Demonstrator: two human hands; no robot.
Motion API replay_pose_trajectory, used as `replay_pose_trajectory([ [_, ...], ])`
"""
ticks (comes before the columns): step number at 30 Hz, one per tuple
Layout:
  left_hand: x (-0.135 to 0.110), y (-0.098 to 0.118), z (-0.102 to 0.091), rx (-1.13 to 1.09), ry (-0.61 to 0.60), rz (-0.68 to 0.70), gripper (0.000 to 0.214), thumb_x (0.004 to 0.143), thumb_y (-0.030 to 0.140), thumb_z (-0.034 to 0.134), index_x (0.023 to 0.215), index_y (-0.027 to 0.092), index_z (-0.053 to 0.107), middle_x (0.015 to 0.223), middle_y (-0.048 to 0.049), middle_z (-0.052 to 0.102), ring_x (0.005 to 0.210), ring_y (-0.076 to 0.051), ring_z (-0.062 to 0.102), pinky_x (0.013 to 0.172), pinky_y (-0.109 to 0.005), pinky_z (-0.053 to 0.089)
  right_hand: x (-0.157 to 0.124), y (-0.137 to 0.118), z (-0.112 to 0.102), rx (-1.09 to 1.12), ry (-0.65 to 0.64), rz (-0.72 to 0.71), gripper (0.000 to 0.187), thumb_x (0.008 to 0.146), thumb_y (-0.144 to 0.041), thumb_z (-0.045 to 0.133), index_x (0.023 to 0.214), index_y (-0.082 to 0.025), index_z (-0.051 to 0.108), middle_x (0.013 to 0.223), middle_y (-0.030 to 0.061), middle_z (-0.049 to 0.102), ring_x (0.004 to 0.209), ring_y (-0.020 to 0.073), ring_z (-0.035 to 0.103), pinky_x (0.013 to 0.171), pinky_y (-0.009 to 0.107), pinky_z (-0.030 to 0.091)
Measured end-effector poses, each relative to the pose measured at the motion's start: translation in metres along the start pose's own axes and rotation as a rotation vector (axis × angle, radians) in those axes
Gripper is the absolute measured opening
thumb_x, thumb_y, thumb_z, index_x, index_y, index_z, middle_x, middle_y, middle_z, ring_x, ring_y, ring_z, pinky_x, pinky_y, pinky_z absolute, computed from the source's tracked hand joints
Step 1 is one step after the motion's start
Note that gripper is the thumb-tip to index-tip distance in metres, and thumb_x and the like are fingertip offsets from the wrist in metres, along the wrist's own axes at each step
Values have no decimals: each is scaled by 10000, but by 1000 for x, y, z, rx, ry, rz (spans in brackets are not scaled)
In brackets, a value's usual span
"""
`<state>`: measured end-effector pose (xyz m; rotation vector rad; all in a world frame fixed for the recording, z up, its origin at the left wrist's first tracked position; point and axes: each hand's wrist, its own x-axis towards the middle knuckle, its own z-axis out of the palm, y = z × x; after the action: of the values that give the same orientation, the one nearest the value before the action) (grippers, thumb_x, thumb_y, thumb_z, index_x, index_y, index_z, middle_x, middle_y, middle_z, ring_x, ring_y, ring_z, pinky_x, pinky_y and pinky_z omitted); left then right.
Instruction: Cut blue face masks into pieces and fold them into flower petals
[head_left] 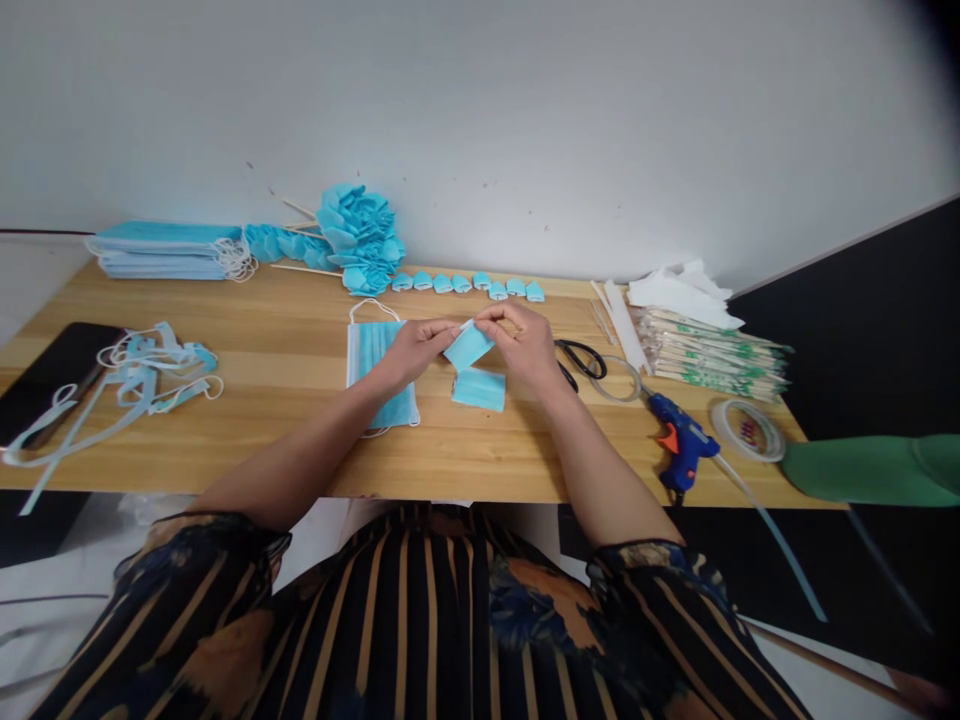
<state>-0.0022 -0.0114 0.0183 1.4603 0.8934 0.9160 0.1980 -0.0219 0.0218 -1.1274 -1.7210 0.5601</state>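
Between my two hands is a small blue piece of face mask (469, 346), pinched along its upper edge. My left hand (420, 350) grips its left corner with thumb and fingers. On the other side, my right hand (517, 338) pinches the top right corner. Just below it, another cut blue mask piece (480, 390) lies flat on the table. A whole blue face mask (367, 360) with white ear loops rests partly beneath my left forearm. Black-handled scissors (581, 358) lie right of my right hand, their blades hidden behind it.
Small folded blue petals (461, 284) line the table's back, beside blue flowers (360, 235) on sticks. Stacked masks (169, 250) stand back left; a phone (56, 370) and mask scraps (150, 370) lie left. Rightward are a glue gun (681, 440), tape (748, 430), wrapped sticks (712, 350) and a green bottle (862, 468).
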Motion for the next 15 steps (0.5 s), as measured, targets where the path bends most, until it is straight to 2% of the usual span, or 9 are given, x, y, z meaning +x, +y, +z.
replay_pose_trajectory([
  [8, 0, 0, 2, -1, 20, 25, 502, 822, 649, 666, 696, 163, 678, 656, -7, 617, 642, -125, 557, 632, -254, 482, 0, -1, 0, -10, 10, 39, 109, 895, -305, 677, 834, -232, 732, 868, 2, 776, 829, 189, 686, 839, 338, 526],
  [13, 2, -7, 1, 1, 47, -14, 468, 742, 608, 760, 833, 150, 776, 741, -23, 691, 635, -113, 550, 631, -258, 489, 0, 0, 1, -1, 3, 47, 117, 890, -318, 684, 843, -233, 749, 865, 7, 776, 833, 193, 692, 843, 347, 536],
  [15, 3, -9, 1, 12, 75, -14, 463, 738, 592, 766, 865, 148, 798, 747, -28, 704, 633, -113, 548, 630, -260, 489, 0, 2, 0, 23, 11, 52, 125, 879, -336, 699, 902, -235, 770, 891, 11, 779, 857, 199, 701, 867, 359, 546],
])
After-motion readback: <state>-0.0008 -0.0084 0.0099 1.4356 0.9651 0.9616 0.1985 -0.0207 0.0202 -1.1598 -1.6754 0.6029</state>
